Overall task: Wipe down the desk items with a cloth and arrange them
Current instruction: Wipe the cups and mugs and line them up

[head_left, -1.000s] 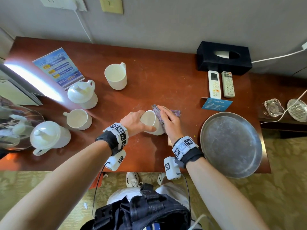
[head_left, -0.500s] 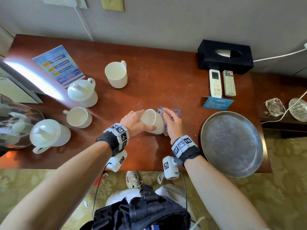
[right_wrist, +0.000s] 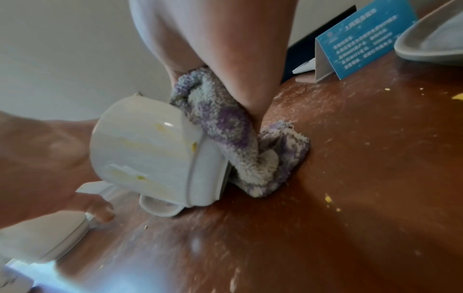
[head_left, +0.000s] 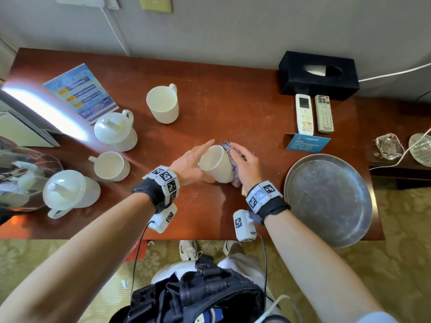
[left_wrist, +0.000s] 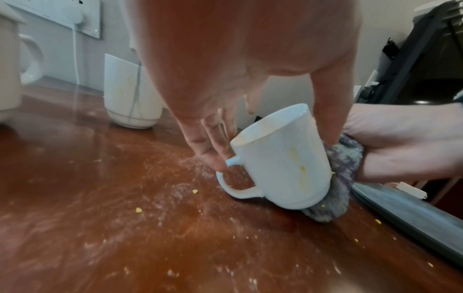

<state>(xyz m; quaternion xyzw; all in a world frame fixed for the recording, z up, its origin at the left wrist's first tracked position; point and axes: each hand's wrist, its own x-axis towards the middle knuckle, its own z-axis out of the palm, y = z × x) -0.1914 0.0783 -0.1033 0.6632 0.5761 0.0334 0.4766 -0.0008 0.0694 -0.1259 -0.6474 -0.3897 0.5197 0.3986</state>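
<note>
Near the desk's [head_left: 233, 108] front edge, we tip the white mug [head_left: 217, 163] on its base so the cloth [right_wrist: 225, 126] reaches its wall: our left hand [head_left: 190, 163] steadies it with fingers spread straight, our right hand [head_left: 245, 164] curls round the cloth, pressing.

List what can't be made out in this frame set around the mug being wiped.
- Far side of the mug: covered by the cloth and right hand in the head view.
- Left hand fingertips: behind the mug's rim and handle in the left wrist view.
- Print on the blue card: too small to read.
- Tray: cut off by the right wrist view's edge.
</note>
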